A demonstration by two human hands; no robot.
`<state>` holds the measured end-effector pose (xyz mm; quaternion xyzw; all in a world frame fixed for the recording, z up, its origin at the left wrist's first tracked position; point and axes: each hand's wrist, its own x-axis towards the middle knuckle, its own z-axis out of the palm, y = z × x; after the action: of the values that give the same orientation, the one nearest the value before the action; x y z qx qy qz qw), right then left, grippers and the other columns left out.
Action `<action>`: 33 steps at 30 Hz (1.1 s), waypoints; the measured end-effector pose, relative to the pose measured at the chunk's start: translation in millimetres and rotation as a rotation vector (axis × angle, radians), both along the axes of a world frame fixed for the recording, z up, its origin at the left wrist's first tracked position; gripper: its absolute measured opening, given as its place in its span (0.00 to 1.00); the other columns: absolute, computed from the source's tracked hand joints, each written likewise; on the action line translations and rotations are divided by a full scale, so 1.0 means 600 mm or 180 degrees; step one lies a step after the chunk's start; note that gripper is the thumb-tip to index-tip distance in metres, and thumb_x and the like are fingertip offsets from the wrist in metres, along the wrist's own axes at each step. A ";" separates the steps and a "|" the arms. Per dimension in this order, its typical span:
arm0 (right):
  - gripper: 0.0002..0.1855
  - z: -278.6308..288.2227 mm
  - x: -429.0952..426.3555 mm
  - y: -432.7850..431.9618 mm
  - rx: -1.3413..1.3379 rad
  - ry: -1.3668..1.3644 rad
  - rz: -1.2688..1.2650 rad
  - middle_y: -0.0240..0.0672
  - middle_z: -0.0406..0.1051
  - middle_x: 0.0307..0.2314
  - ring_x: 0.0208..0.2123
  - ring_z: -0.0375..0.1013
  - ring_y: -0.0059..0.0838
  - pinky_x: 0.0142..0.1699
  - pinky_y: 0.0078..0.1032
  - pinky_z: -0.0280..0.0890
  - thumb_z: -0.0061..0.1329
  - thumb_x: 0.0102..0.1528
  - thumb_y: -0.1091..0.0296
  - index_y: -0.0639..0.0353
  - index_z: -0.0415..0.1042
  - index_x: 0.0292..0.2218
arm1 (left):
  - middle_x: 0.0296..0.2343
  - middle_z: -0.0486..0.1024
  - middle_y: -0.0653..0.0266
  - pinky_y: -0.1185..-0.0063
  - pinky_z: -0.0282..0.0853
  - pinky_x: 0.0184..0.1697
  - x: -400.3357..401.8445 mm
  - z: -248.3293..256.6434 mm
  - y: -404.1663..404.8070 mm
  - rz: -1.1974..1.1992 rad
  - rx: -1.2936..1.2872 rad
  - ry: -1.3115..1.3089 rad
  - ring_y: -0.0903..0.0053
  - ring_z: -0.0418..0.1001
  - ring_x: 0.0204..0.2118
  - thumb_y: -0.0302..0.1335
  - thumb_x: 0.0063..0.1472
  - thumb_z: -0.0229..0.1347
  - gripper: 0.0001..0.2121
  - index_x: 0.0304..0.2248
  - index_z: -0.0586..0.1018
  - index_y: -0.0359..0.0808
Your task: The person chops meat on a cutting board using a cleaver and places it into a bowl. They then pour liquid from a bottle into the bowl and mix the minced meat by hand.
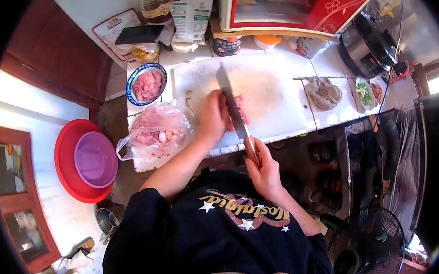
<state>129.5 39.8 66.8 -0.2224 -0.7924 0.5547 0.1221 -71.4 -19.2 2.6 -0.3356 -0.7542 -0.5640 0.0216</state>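
A broad-bladed kitchen knife point(228, 95) is in my right hand point(267, 169), which is wrapped around its brown handle. The blade slants away across a white cutting board point(193, 74). Close against the blade's left side is my left hand point(213, 117), its fingers curled down; whatever lies under them is hidden. Chopped pink meat point(241, 110) shows along the blade's right side, with a little more near the board's front edge. On the left stands a blue-and-white bowl point(129, 88) of minced meat point(148, 86). In front of it, a clear plastic bag point(159, 131) holds raw meat pieces.
A crumpled cloth point(323, 92) lies right of the board, near small dishes point(363, 93) of chopped food. An electric cooker point(363, 47) stands behind. Jars and a red-framed cabinet point(228, 8) line the back. Basins point(63, 160) are at left, a fan point(368, 250) at lower right.
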 end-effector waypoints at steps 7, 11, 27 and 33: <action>0.24 0.024 0.039 0.034 -0.1789 0.0254 -0.0763 0.32 0.65 0.22 0.14 0.60 0.16 0.18 0.14 0.55 0.41 0.57 0.70 0.58 0.55 0.54 | 0.44 0.64 0.48 0.67 0.61 0.50 -0.006 -0.031 -0.013 -0.0108 -0.0597 0.0925 0.53 0.64 0.47 0.21 0.53 0.49 0.18 0.45 0.67 0.29; 0.20 -0.018 0.090 0.051 -0.2465 0.0216 -0.1039 0.33 0.63 0.19 0.14 0.60 0.19 0.17 0.16 0.56 0.40 0.57 0.70 0.60 0.57 0.50 | 0.45 0.64 0.49 0.69 0.60 0.52 -0.016 -0.007 -0.013 -0.0095 -0.0253 0.0501 0.55 0.64 0.47 0.23 0.52 0.54 0.21 0.47 0.66 0.31; 0.24 -0.034 -0.023 -0.017 -0.1944 -0.0150 0.0208 0.30 0.63 0.22 0.17 0.63 0.18 0.21 0.17 0.60 0.43 0.54 0.75 0.61 0.55 0.52 | 0.48 0.59 0.49 0.70 0.59 0.53 0.000 0.002 -0.003 0.0145 0.0042 0.0282 0.57 0.65 0.47 0.34 0.54 0.57 0.27 0.50 0.65 0.31; 0.28 0.052 -0.023 0.003 -0.0570 -0.0272 0.0569 0.39 0.68 0.33 0.26 0.67 0.20 0.32 0.19 0.64 0.44 0.52 0.78 0.66 0.52 0.54 | 0.41 0.69 0.56 0.76 0.61 0.51 -0.039 -0.008 0.054 0.0435 0.1848 -0.1343 0.68 0.68 0.44 0.32 0.62 0.48 0.17 0.47 0.67 0.30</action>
<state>116.0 41.7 98.0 -0.1843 -0.7609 0.6219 0.0179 -95.0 13.4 -2.5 -0.1406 -0.5712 -0.8087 -0.0025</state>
